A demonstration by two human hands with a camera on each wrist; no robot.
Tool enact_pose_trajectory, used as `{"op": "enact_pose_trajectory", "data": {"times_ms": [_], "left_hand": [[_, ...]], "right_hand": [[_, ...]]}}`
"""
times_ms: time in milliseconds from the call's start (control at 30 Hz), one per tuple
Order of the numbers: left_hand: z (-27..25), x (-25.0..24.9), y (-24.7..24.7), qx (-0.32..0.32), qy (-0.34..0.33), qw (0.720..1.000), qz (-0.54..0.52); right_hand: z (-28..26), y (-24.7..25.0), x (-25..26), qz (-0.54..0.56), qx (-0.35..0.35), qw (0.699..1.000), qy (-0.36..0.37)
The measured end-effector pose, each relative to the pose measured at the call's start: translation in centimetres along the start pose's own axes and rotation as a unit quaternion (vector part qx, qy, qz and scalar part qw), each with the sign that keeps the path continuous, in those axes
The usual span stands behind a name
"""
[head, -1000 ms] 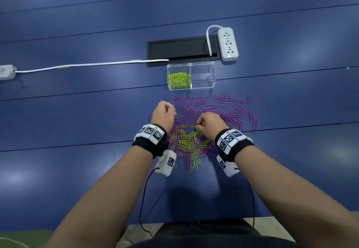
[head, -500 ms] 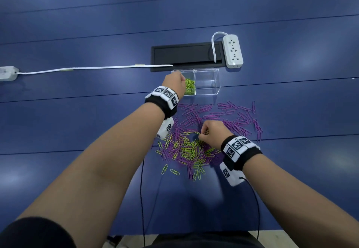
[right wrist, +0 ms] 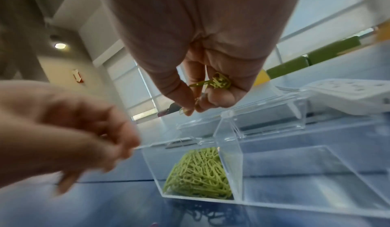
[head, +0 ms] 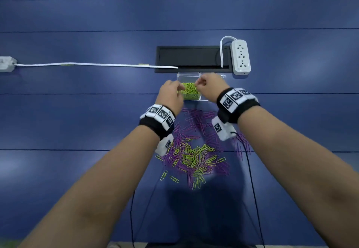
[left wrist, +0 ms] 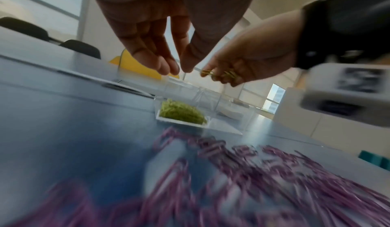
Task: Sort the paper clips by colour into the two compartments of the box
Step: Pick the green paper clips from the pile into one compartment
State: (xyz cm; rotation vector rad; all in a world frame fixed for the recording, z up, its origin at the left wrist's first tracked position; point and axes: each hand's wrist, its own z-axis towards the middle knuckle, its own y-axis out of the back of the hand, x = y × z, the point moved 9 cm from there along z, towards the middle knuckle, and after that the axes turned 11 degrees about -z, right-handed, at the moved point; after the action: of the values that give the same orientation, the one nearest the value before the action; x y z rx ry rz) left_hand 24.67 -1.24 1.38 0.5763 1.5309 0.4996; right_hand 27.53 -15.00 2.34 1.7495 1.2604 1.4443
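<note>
A blue table (head: pixel 77 123) carries a black cable hatch (head: pixel 192 57) with a white power strip (head: pixel 240 57) at its right end. Just near of the hatch stands the clear two-compartment box (right wrist: pixel 274 172); its left compartment holds a heap of green clips (right wrist: pixel 200 177). Nearer, purple clips (head: pixel 202 119) lie spread, mixed with more green ones (head: pixel 194 156). Over the box, the right hand (right wrist: pixel 200 55) pinches a small bunch of green clips (right wrist: pixel 219 81). The left hand (left wrist: pixel 164 35) hangs beside it, fingers loosely extended, seemingly empty, though blurred.
</note>
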Motion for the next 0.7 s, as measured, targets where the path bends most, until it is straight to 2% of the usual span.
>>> {"op": "enact_pose_trajectory", "data": {"times_ms": [233,333,433,500,600,700], "left_hand": [[-8.8,5.5,-1.6,0.055,0.098,0.994,0.013],[-11.1,6.4,-2.9,0.088,0.103,0.991,0.012],[-12.4,6.6,-4.0,0.113,0.094,0.989,0.023],[-12.8,6.6,-4.2,0.119,0.089,0.988,0.030],[-13.1,6.6,-4.2,0.119,0.080,0.989,0.046],[-13.4,6.7,-4.1,0.126,0.078,0.987,0.062]], "right_hand": [[3.4,-2.2,3.2,-0.103,0.023,0.994,0.038],[2.4,-1.8,3.3,-0.106,-0.001,0.992,0.075],[-1.0,-1.7,3.4,-0.094,-0.040,0.988,0.112],[-3.8,-3.5,2.8,-0.082,-0.003,0.990,0.116],[-7.5,-8.2,1.1,-0.127,0.119,0.978,0.114],[-8.9,-10.3,-0.9,-0.145,0.140,0.975,0.093]]}}
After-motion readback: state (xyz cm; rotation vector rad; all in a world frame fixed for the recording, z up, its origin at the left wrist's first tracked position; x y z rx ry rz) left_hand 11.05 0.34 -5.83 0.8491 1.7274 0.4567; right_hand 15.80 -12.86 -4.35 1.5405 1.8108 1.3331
